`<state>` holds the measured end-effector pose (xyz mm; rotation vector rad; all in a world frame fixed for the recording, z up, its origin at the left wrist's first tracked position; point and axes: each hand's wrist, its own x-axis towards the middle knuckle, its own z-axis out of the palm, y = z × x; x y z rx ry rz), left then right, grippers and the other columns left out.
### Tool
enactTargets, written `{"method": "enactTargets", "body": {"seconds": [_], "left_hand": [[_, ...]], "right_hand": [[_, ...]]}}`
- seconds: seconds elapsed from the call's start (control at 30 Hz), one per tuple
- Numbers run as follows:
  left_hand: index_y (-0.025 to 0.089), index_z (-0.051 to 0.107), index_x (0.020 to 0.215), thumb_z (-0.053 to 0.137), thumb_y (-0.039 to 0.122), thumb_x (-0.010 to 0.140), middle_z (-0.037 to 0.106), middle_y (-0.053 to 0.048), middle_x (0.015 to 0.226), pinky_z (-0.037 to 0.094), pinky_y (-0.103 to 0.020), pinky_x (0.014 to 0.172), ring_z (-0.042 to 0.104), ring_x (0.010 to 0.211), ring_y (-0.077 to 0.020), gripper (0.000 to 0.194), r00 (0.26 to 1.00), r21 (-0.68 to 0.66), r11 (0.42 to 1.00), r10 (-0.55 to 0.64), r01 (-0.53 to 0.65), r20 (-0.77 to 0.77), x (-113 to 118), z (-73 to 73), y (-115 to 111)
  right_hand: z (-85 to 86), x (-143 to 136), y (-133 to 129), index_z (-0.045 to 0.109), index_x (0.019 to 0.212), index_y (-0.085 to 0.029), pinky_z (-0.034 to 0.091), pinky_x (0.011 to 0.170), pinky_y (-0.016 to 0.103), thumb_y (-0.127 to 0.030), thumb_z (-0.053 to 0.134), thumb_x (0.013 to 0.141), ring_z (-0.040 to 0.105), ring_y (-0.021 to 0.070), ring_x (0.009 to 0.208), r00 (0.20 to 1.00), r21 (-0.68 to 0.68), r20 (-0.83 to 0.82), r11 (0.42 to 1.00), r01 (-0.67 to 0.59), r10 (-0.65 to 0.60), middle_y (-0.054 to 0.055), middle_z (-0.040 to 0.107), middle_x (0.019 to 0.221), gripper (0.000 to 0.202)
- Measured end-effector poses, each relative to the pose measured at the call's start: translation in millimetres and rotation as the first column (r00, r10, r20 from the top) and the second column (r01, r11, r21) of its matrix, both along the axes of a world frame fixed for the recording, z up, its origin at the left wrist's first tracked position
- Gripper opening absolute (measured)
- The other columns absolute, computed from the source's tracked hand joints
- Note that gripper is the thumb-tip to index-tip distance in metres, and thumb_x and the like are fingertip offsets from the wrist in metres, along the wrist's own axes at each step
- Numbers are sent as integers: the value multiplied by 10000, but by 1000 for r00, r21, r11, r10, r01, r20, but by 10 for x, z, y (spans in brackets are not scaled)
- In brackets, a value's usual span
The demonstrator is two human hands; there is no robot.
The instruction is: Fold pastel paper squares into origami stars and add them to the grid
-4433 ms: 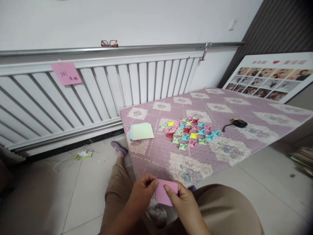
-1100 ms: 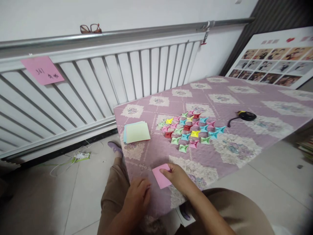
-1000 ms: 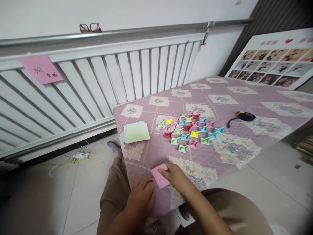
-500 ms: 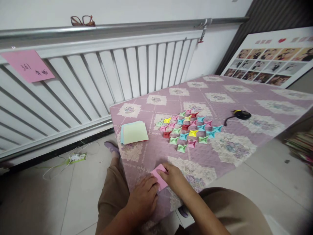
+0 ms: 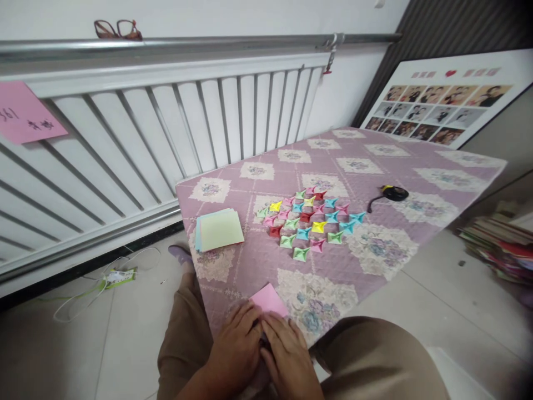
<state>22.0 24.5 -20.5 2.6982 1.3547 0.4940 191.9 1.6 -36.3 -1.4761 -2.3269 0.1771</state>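
A pink square of paper (image 5: pixel 270 299) lies at the near corner of the table, its near part hidden under my fingers. My left hand (image 5: pixel 239 344) rests on its near left side, fingers stretched out and lying flat. Beside it, my right hand (image 5: pixel 287 350) presses on the near right side with straight fingers, the thumb apart. The fingertips of both hands almost meet. Farther back stand small folded paper pieces in rows, among them a green one (image 5: pixel 300 254), a yellow one (image 5: pixel 318 226) and a red one (image 5: pixel 275 231).
A stack of coloured paper sheets (image 5: pixel 222 230) lies at the table's left edge. A black tape measure (image 5: pixel 395 193) sits to the right on the flowered tablecloth (image 5: pixel 245 266). Behind the table runs a white radiator (image 5: pixel 187 128). A power strip (image 5: pixel 120 276) lies on the floor.
My right hand has let go of the paper's far right edge and come down beside my left hand. The paper now lies turned, its corner pointing away. The view has shifted slightly right.
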Motion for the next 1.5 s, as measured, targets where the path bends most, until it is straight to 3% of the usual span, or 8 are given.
{"method": "enactTargets", "body": {"seconds": [0.17, 0.43, 0.77, 0.93, 1.07, 1.13, 1.27, 1.5], "left_hand": [[213, 492, 1295, 490, 196, 863, 520, -32, 1340, 305, -364, 1090, 406, 1269, -192, 432, 997, -1, 1000, -29, 29, -65, -59, -24, 15], [261, 297, 1432, 529, 286, 849, 291, -20, 1507, 221, -418, 1102, 274, 1355, -235, 628, 978, -62, 995, -92, 82, -187, -199, 7, 45], [394, 299, 1411, 639, 299, 784, 199, -48, 1537, 251, -512, 1050, 299, 1333, -325, 719, 970, -81, 988, -147, 134, -193, -230, 20, 80], [395, 329, 1399, 632, 335, 798, 223, -44, 1530, 240, -502, 1056, 323, 1316, -321, 675, 980, -71, 990, -131, 121, -153, -224, 37, 84], [366, 327, 1409, 553, 436, 852, 227, -53, 1528, 255, -494, 1047, 307, 1323, -322, 605, 975, -49, 986, -166, 160, -150, -242, 5, 101], [359, 334, 1408, 509, 474, 871, 226, -57, 1528, 266, -488, 1041, 304, 1323, -317, 576, 974, -37, 984, -177, 173, -145, -246, -11, 109], [383, 330, 1403, 521, 422, 871, 235, -60, 1524, 277, -501, 1029, 306, 1322, -316, 567, 983, -20, 991, -134, 133, -124, -229, -15, 107], [405, 330, 1396, 621, 372, 806, 205, -80, 1529, 303, -563, 999, 282, 1325, -372, 658, 989, -51, 995, -97, 91, -109, -217, -64, 89]], "right_hand": [[-108, 18, -58, 397, 1391, -218, 269, 1058, 374, -255, 526, 828, 461, 219, 1252, 996, -40, 72, 998, -41, 44, 50, 499, 1373, 579], [-53, 126, -84, 285, 1446, -229, 187, 1068, 464, -510, 543, 825, 369, 295, 1312, 988, -199, 84, 974, -108, 127, 63, 391, 1438, 729], [-124, 301, -124, 333, 1417, -326, 257, 972, 632, -470, 510, 833, 404, 373, 1269, 976, -172, 139, 967, 190, -167, 38, 413, 1430, 628], [-37, 286, -32, 425, 1368, -319, 217, 965, 680, -434, 466, 863, 409, 377, 1266, 945, -154, 160, 938, 310, -285, 60, 470, 1392, 519], [80, 90, 85, 310, 1434, -280, 204, 1051, 570, -505, 500, 842, 375, 330, 1304, 996, -169, 83, 984, 52, -39, 64, 416, 1432, 662], [125, -3, 147, 264, 1452, -257, 186, 1078, 537, -540, 516, 825, 348, 309, 1324, 996, -239, 54, 969, -57, 72, 64, 373, 1455, 732], [189, -54, 252, 223, 1460, -250, 159, 1083, 570, -527, 583, 780, 267, 312, 1365, 995, -390, 93, 921, 2, 37, 72, 276, 1492, 818], [303, 75, 427, 210, 1461, -260, 135, 1081, 592, -502, 590, 771, 195, 303, 1391, 988, -427, 151, 900, 82, -18, 68, 233, 1513, 824]]}}
